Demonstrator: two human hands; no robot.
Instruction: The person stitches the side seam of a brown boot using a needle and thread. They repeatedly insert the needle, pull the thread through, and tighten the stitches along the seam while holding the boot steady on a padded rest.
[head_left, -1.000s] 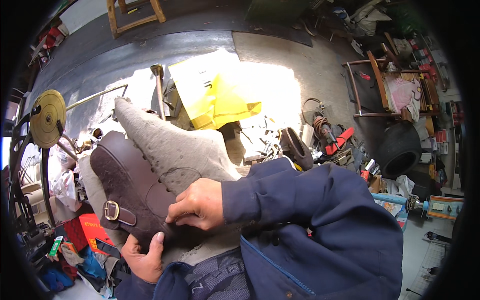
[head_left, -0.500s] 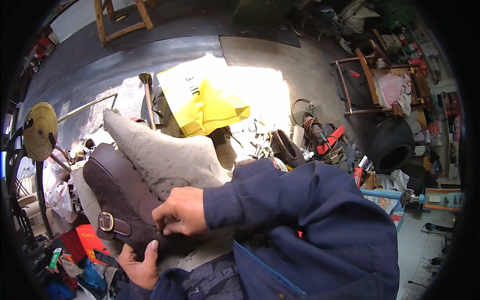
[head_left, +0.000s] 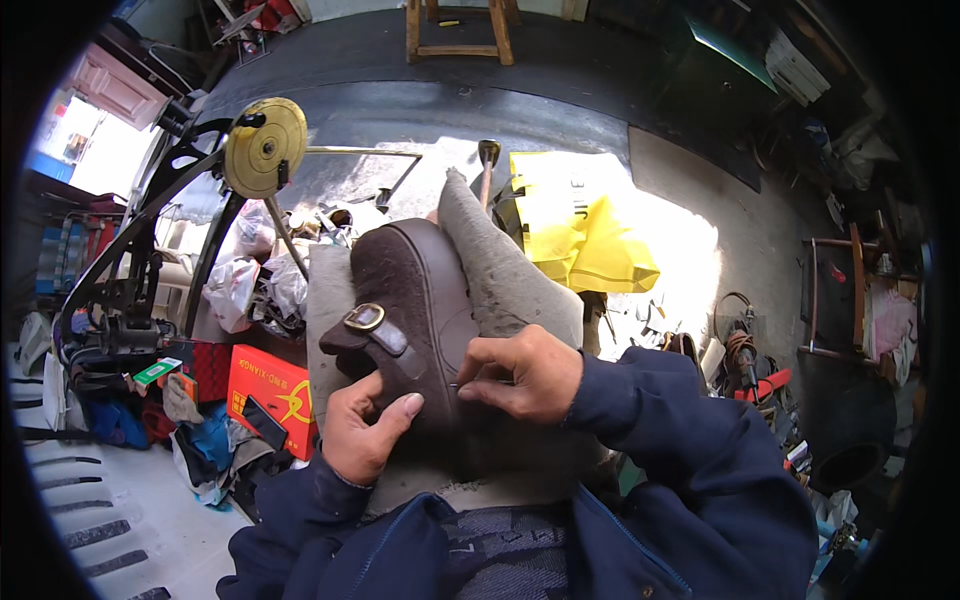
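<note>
A dark brown shoe (head_left: 395, 285) with a buckled strap (head_left: 378, 328) lies on its side across my lap, its sole edge turned to the right. My left hand (head_left: 362, 428) grips the shoe's near part from the left, thumb on top and fingers tucked under and out of sight. At the seam where upper meets sole, my right hand (head_left: 522, 375) is closed in a pinch. A thin, needle-like tip (head_left: 456, 386) shows at its fingertips, touching the shoe; most of it is hidden. Stiff, worn grey cloth (head_left: 500, 270) covers my lap beneath the shoe.
A sewing machine with a brass-coloured wheel (head_left: 265, 148) stands at the left. Beyond my lap lies a yellow bag (head_left: 580, 225) on the floor. A red box (head_left: 272, 395) and loose scraps are left of me; tools, including a red-handled one (head_left: 765, 385), lie at the right.
My view has swung left, so the scene sits further right and the machine shows fully. The shoe stands more upright in view. My right hand keeps its pinch at the seam.
</note>
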